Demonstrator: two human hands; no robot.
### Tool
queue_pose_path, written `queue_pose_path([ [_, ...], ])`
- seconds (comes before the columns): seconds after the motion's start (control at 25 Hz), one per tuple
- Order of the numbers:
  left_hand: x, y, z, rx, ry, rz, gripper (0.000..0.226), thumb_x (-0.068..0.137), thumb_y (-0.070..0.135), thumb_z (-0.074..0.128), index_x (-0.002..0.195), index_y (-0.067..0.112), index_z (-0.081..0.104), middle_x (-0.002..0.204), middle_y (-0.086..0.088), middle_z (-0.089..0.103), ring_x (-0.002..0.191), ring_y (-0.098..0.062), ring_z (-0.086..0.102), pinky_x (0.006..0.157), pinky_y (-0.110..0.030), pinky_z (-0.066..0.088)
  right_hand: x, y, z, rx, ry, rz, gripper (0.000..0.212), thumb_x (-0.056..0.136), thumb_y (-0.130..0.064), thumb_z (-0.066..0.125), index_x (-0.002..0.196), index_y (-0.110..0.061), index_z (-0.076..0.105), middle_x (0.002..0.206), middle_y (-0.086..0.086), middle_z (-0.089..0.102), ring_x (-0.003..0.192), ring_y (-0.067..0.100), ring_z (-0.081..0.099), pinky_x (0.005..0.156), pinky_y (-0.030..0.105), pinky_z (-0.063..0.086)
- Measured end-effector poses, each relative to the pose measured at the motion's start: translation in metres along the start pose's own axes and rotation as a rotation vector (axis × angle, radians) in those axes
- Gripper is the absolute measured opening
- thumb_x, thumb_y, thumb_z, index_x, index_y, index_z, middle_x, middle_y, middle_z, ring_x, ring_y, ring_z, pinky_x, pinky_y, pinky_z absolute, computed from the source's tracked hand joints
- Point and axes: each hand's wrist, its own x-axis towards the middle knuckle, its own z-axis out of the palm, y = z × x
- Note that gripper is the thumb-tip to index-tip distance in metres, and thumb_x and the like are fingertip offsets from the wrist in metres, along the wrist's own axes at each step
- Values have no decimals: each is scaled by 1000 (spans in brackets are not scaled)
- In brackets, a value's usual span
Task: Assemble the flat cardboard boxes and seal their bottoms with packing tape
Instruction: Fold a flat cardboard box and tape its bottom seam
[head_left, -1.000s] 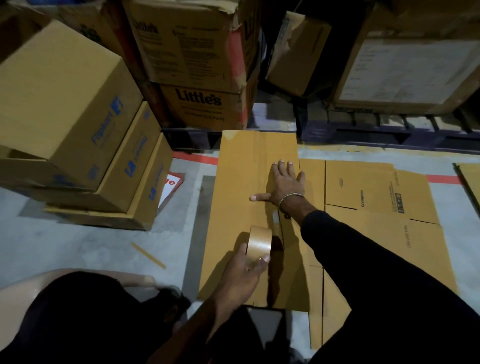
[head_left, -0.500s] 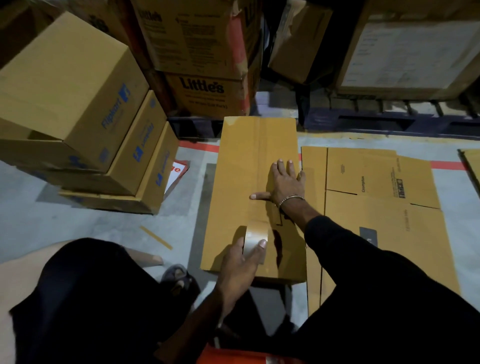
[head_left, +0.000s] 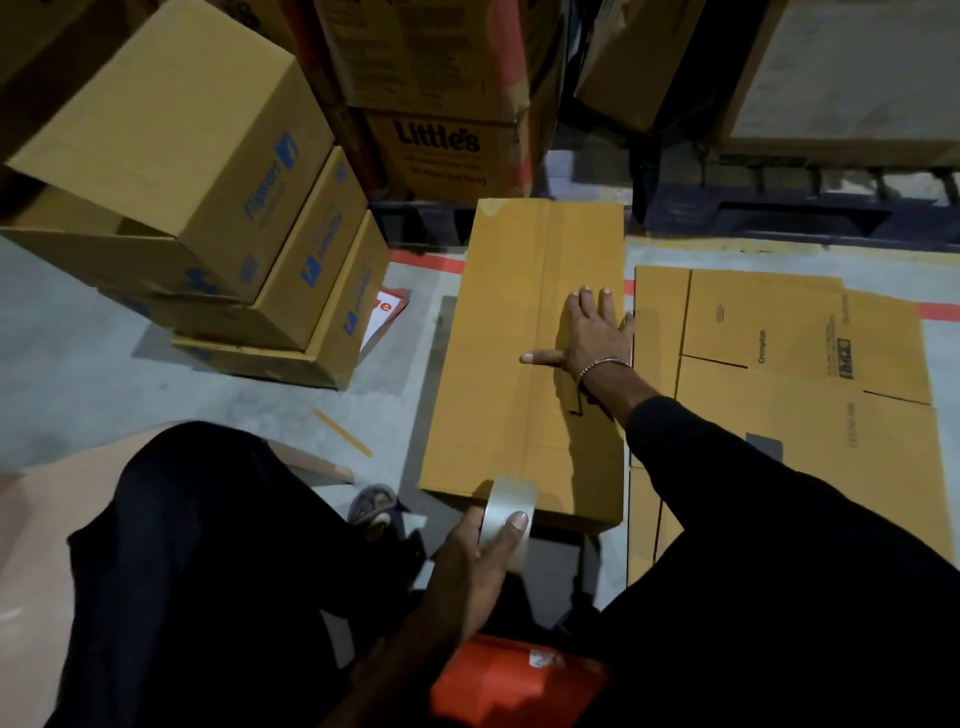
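- While the tape run nears its end, the stacked boxes (head_left: 218, 208) at the floor's far left stand well apart from the work and play no part in it.
- Just right of them, the box (head_left: 519, 374) being sealed sits on the floor (head_left: 78, 364) with its closed bottom flaps facing up and the centre seam running away from the person.
- At the box's near edge, the left hand (head_left: 478, 566) grips the tape roll (head_left: 506, 512), fingers curled round its rim and thumb on the outer face.
- To finish well, I judge the roll should carry over the near edge and down the side wall, kept taut and centred on the seam, before the strip is torn.
- Further right, the right hand (head_left: 589, 332) lies flat on the box near its right edge, fingers straight and close together, thumb stretched toward the seam.
- That palm should press firmly so the flaps stay level and the box does not slide toward the pull.
- Beside the box's right edge, flat cardboard (head_left: 789, 374) lies on the floor, not yet folded.
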Motion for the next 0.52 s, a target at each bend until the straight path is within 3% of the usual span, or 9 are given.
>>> queue_pose_path([
  [0.2, -6, -17, -1, 108, -35, -23, 32, 101, 46, 62, 101, 16, 71, 86, 4, 75, 83, -3, 71, 74, -22, 52, 2, 2, 0, 3, -19, -7, 149, 50, -106, 45, 164, -14, 13, 173, 4, 9, 159, 32, 1, 120, 66, 16],
  [0.32, 0, -25, -1, 130, -85, -48, 45, 100, 49, 63, 95, 4, 69, 74, 4, 61, 68, -2, 60, 67, -23, 46, 3, 3, 2, -2, -22, -16, 151, 49, -107, 43, 164, -14, 12, 173, 5, 8, 159, 33, 1, 122, 66, 14],
  [0.44, 10, -32, 0, 72, -79, -124, 66, 86, 63, 69, 90, -2, 58, 76, -1, 50, 72, -12, 54, 71, -33, 43, 5, 5, 3, 1, -10, -17, 156, 41, -110, 28, 163, -14, 15, 172, 6, 10, 159, 34, 3, 123, 64, 14],
  [0.52, 18, -40, 3, 11, -87, -189, 66, 79, 62, 73, 86, -2, 55, 78, -2, 47, 74, -14, 52, 75, -35, 40, 4, 4, -1, -11, -19, -30, 158, 39, -111, 24, 163, -13, 16, 172, 8, 12, 159, 34, 5, 123, 63, 14],
])
